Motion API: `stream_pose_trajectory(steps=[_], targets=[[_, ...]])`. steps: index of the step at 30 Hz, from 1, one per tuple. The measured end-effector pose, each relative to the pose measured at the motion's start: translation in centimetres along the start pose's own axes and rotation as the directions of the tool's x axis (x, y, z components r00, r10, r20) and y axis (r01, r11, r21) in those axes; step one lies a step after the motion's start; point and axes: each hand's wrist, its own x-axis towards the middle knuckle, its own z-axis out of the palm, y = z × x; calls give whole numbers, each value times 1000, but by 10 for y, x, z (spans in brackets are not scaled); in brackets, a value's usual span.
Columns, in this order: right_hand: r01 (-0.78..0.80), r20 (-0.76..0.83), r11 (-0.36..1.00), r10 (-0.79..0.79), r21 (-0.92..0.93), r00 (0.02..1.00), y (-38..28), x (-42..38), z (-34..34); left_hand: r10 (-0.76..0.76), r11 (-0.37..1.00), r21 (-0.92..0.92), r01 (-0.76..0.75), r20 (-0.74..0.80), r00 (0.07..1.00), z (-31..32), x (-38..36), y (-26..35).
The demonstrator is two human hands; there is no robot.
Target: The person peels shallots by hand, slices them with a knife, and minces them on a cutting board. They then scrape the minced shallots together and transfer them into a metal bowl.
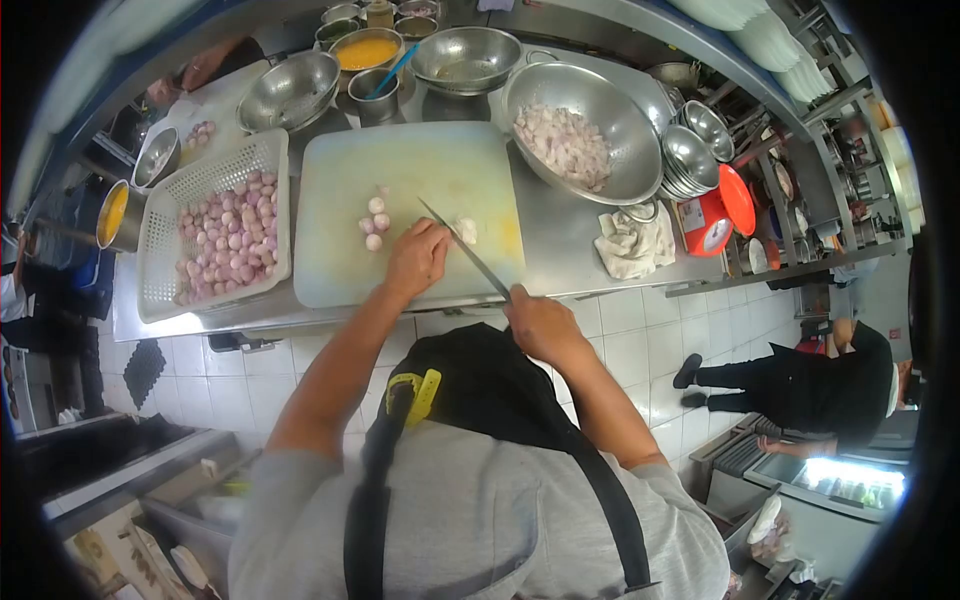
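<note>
Right hand (540,325) closed around one knife (468,251); left hand (418,258) curled, contents unclear; one cutting board (430,160), one basket (163,240).

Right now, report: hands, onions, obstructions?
Right hand grips knife. Left hand curled beside it. Onions on board and in basket. Possibly in the way: left hand.

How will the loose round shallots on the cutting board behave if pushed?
The shallots look roundish, so they'd probably roll. The cutting board appears flat and rimless, so its edge likely wouldn't stop them. Their surfaces look smooth and peeled, so they may be slippery.
</note>
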Motion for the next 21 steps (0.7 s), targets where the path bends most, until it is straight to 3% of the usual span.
stream_pose_trajectory(steps=[10,17,21], targets=[[32,-38,999,-32,21,999,1,-24,-12,-3,1000,-9,3,-4,1000,2,0,-2],[23,-24,1000,-22,18,999,9,11,14,-42,999,1,42,23,999,1,2,-1],[14,-6,999,-14,52,1000,3,-9,-1,9,999,45,-10,14,1000,-1,1,-7]])
